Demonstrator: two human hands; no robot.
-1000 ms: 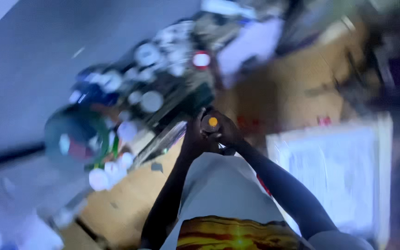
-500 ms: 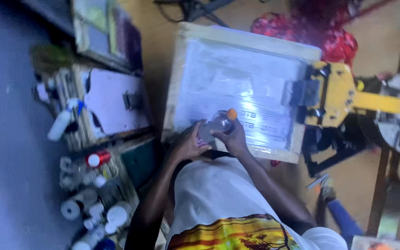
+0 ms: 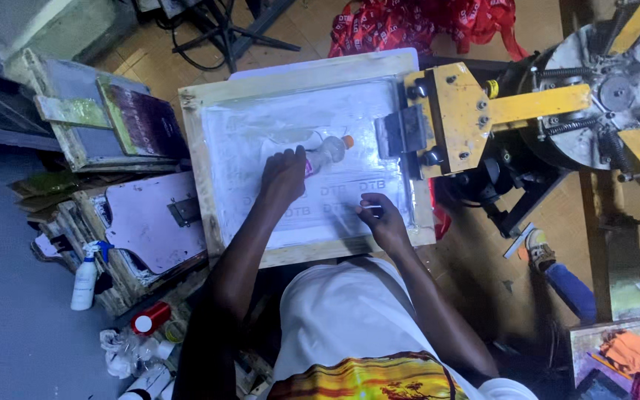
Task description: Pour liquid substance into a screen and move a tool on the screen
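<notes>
My left hand (image 3: pixel 284 176) grips a small clear plastic bottle (image 3: pixel 325 152) with an orange cap, tilted over the mesh of a wooden-framed printing screen (image 3: pixel 200 141). The bottle's cap end points toward the yellow metal clamp (image 3: pixel 446 118) that holds the frame. My right hand (image 3: pixel 381 221) rests on the screen's near part, fingers curled around a small thin object that I cannot make out. Faint printed letters show through the mesh between both hands.
Yellow press arms and a round hub (image 3: pixel 616 81) stand at the right. Stacked screen frames (image 3: pixel 105 122) lean at the left, with a white spray bottle (image 3: pixel 85 278) and red-capped containers (image 3: pixel 150 318) on the floor. Red cloth (image 3: pixel 424 26) lies behind the screen. A foot in a shoe (image 3: pixel 538 248) shows below.
Both hands held the bottle together over the screen; now only the left hand holds it, tilted down, and the right hand has dropped onto the mesh. Earlier still, the view swung from the floor bottles.
</notes>
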